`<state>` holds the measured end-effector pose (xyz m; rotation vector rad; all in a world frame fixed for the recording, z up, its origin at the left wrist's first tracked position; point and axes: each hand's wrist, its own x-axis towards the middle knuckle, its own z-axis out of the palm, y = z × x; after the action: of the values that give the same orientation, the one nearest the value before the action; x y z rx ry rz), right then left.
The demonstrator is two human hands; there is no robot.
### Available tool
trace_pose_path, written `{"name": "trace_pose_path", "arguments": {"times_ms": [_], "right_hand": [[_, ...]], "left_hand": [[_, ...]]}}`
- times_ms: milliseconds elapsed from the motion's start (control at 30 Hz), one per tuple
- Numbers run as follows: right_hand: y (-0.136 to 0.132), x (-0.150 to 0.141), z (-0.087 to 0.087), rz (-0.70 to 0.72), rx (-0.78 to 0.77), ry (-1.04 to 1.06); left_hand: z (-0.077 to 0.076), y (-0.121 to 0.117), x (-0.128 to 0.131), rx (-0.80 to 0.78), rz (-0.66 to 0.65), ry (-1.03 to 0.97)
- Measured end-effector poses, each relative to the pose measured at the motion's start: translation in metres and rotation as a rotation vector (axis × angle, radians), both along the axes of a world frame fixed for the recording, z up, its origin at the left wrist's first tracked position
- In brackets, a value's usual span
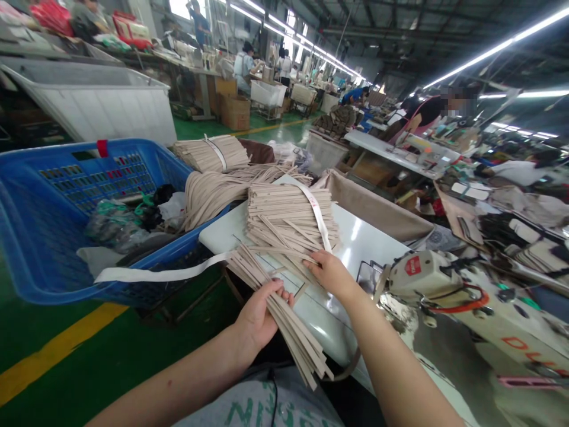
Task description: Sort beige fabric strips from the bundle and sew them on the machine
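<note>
My left hand (265, 308) is closed around a loose bunch of beige strips (296, 332), which fans out towards my lap. To its upper right, my right hand (331, 273) pinches the end of a beige strip (284, 252) at the near edge of a larger stack. That stack of strips (284, 213) lies on the white sewing table (368, 228). A white band (313, 204) crosses over the stack, and another white band (164, 273) trails left over the basket rim. My right fingertips are partly hidden among the strips.
A blue plastic basket (178, 246) with bagged items stands at left, more long strips (213, 193) draped over its edge. Behind it is a tied bundle (211, 153). A sewing machine (444, 284) sits at right, a fabric-lined bin (373, 201) beyond the table. Several people work farther back.
</note>
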<state>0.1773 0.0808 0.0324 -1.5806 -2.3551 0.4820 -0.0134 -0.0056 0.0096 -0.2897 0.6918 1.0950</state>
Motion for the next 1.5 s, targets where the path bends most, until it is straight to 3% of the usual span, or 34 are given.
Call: {"name": "trace_pose_path", "arguments": {"times_ms": [267, 467, 600, 1000, 1500], "right_hand": [[-0.006, 0.002, 0.002, -0.111, -0.011, 0.075], [-0.012, -0.002, 0.003, -0.232, -0.095, 0.101], [-0.017, -0.01, 0.003, -0.207, -0.017, 0.086], [-0.006, -0.008, -0.015, -0.242, -0.224, 0.219], [0.005, -0.005, -0.016, -0.291, -0.226, 0.296]], "left_hand": [[-0.004, 0.0, -0.001, -0.018, -0.016, 0.017], [0.003, 0.0, 0.0, -0.022, -0.006, 0.038], [0.004, 0.0, 0.0, -0.002, -0.002, 0.038], [-0.001, 0.0, -0.001, -0.012, -0.009, 0.037], [-0.005, 0.0, -0.001, -0.015, -0.01, 0.041]]}}
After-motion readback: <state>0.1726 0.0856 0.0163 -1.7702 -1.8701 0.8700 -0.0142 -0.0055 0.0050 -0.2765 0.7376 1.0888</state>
